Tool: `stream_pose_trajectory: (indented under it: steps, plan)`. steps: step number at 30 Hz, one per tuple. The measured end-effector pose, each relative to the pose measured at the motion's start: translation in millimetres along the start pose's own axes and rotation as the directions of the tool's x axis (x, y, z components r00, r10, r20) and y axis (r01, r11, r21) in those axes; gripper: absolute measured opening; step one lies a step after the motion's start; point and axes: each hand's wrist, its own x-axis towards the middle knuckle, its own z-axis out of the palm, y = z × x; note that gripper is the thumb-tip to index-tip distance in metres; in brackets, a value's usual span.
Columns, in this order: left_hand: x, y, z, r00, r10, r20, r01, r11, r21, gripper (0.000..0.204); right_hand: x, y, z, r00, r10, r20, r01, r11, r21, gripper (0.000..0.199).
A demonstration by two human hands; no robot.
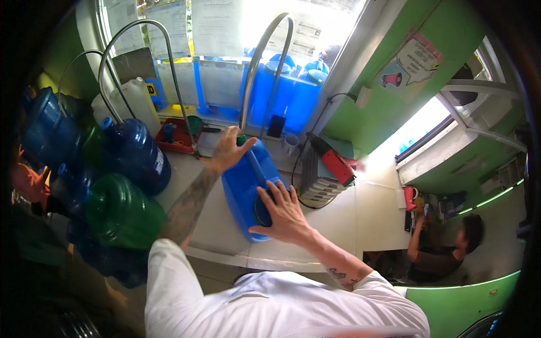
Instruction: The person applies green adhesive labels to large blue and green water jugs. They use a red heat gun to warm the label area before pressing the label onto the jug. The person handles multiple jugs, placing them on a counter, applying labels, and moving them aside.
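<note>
Close in, green bottle point(121, 211) and dark blue bottle point(138, 155) crowd our left, lying w/ necks toward the bent pipes; a corded heat tool point(332, 160) sits right of us. Our right hand point(284, 211) lies flat, fingers spread, on the blue jerrycan point(245, 186) mid-counter point(214, 225). Left hand point(228, 149) rests open on its top by the green cap point(241, 138), under the steel spout point(265, 62). Farther back, more blue containers point(287, 93) at the window.

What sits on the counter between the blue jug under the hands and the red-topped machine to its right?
In the head view, only a black cable loops down between the blue jug and the red-topped machine; otherwise the white counter shows there.
</note>
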Motion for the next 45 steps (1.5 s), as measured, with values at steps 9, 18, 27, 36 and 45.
stream_pose_trajectory:
  steps: [9, 18, 27, 36, 45]
  plan:
    - [29.9, -50.6, 27.0, 0.939, -0.144, 0.311, 0.223, 0.947, -0.233, 0.038, -1.4, 14.7, -4.4, 0.989, -0.112, 0.095, 0.107, 0.993, 0.047, 0.088]
    - [-59.1, 20.0, -11.2, 0.902, -0.34, 0.266, 0.43, 0.755, -0.494, 0.03, -26.4, 101.6, -47.3, 0.877, -0.453, 0.159, 0.427, 0.887, 0.175, 0.081]
    - [-132.3, 98.2, 19.7, 0.882, -0.407, 0.235, 0.462, 0.656, -0.597, 0.034, -73.8, 153.4, -90.8, 0.771, -0.557, 0.307, 0.485, 0.828, 0.283, 0.085]
    - [-183.5, 180.9, 81.1, 0.902, -0.312, 0.3, 0.427, 0.535, -0.729, 0.027, -147.7, 214.8, -118.0, 0.994, -0.04, 0.102, -0.007, 0.907, 0.421, 0.027]
    - [-225.8, 302.8, 181.5, 0.951, -0.186, 0.246, 0.305, 0.688, -0.659, 0.047, -248.8, 344.9, -150.7, 0.855, 0.519, 0.025, -0.395, 0.618, 0.68, 0.017]
